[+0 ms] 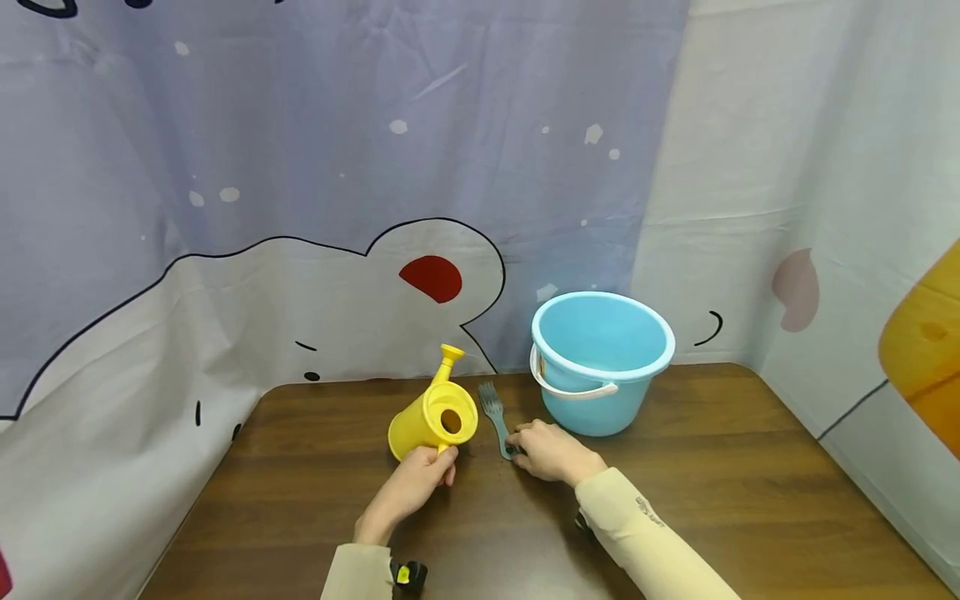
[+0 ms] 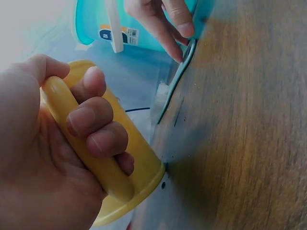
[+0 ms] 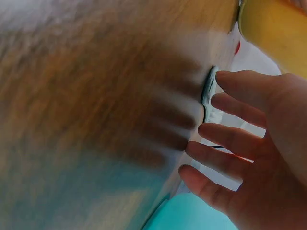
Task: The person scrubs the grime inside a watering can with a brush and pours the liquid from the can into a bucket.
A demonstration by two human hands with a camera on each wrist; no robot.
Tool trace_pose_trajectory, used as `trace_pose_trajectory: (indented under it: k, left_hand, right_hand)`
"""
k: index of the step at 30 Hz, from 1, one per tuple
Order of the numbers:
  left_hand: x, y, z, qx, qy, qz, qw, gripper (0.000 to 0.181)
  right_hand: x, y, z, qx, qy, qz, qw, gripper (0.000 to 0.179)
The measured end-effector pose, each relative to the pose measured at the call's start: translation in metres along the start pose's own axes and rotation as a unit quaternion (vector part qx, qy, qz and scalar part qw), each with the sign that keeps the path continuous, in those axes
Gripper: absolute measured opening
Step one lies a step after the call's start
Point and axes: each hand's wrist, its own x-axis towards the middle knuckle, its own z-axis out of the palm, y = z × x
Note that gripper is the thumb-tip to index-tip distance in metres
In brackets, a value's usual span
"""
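My left hand [image 1: 416,483] grips the handle of a yellow watering can [image 1: 411,423], its fingers curled round the handle in the left wrist view. The can's opening faces me and its spout points away; I cannot tell whether its base touches the table. To its right lies a grey-green fork [image 1: 492,405], tines pointing to the back. The fingertips of my right hand [image 1: 555,452] are at the end of the fork's handle. In the right wrist view those fingers [image 3: 235,139] are spread and fairly straight, with the thumb close to the fork [image 3: 209,88].
A light blue bucket [image 1: 600,410] stands just beyond my right hand, its white handle [image 1: 562,390] hanging down in front. Everything rests on a brown wooden table [image 1: 315,500]. A printed curtain [image 1: 315,150] hangs behind the table and along its sides.
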Motion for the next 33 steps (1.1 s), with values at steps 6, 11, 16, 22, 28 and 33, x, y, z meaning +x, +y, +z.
trace_pose_trajectory:
  k: [6,11,16,22,28,33]
  left_hand:
    - [0.001,0.002,0.0,0.005,0.008,-0.013,0.9999,0.049]
    - [0.001,0.003,0.002,0.001,0.018,-0.003,0.9998,0.051]
    - [-0.002,0.003,0.005,-0.01,0.011,-0.011,0.9998,0.054]
    - [-0.002,0.005,0.007,-0.006,0.018,-0.015,0.9997,0.053]
    - [-0.002,0.005,0.007,-0.005,0.026,-0.021,0.9994,0.055]
    - [-0.002,0.004,0.007,-0.005,0.025,-0.022,0.9994,0.054]
  right_hand:
    - [-0.002,0.001,-0.004,0.038,0.005,-0.004,0.9993,0.029]
    - [-0.011,0.001,-0.022,0.104,0.036,-0.01,0.9939,0.034]
    - [-0.029,0.002,-0.055,0.136,0.136,-0.026,0.9811,0.033]
    - [-0.053,0.007,-0.1,0.182,0.208,-0.014,0.9609,0.032]
    - [-0.067,0.018,-0.13,0.204,0.255,-0.021,0.945,0.028]
    - [-0.074,0.035,-0.143,0.173,0.286,-0.007,0.9425,0.025]
